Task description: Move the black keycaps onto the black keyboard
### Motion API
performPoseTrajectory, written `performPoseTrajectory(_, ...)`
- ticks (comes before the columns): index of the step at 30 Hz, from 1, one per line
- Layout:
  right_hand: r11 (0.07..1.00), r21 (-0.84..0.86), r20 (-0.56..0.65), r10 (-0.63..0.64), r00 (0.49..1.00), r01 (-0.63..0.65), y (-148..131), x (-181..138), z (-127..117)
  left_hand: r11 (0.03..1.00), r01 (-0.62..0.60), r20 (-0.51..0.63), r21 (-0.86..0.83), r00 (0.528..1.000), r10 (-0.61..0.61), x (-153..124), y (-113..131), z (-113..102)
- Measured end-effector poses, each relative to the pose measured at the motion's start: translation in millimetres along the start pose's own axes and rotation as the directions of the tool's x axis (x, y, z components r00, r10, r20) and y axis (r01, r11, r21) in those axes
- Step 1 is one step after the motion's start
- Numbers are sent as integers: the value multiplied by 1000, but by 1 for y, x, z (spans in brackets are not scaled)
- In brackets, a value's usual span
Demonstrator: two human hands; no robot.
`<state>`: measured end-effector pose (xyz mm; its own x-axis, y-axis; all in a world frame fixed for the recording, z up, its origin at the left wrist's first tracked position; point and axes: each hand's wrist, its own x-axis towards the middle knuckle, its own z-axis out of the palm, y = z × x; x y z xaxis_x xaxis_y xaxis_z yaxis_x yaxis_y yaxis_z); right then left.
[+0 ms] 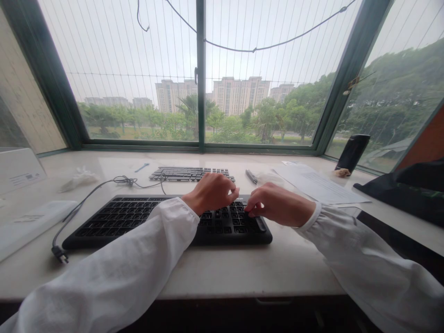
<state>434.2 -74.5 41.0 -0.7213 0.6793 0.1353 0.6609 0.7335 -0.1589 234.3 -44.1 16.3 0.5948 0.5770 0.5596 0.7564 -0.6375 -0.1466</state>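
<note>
A black keyboard [132,240] lies on the white sill, most of its key sockets bare of keycaps. Over the upper part of its number pad is my left hand [214,190], fingers curled in, thumb and forefinger close together. Whatever it may hold is hidden. My right hand [274,203] pinches at the right column of the number pad, fingertips down on the keyboard; the small thing between them cannot be made out. One tall keycap [261,225] sits at the lower right corner. Behind the keyboard, loose keycaps [187,173] are set out in rows.
The keyboard's cable [104,182] runs left to its USB plug [59,254]. Farther back are a small blue tool [141,167], a dark pocket-sized tool [251,176] and paper sheets [312,180]. A black cylinder [353,155] stands at right, white boxes [31,222] at left, windows behind.
</note>
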Motion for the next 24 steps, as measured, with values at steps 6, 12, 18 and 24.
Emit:
performPoseTrajectory(6,997,39,-12,71,997,-71,0,1,0,994,-84,14,-68,996,85,0,-4,0)
performPoseTrajectory(12,995,70,-38,74,997,-71,11,2,4,897,-270,111,-350,939,326,-1,-9,-11)
performPoseTrajectory(18,979,173,-15,109,994,-104,25,5,8,833,-302,128,-464,908,400,-3,-5,-15)
performPoseTrajectory(24,947,310,32,79,996,-85,35,6,11,847,-286,185,-448,897,401,-5,-2,-13)
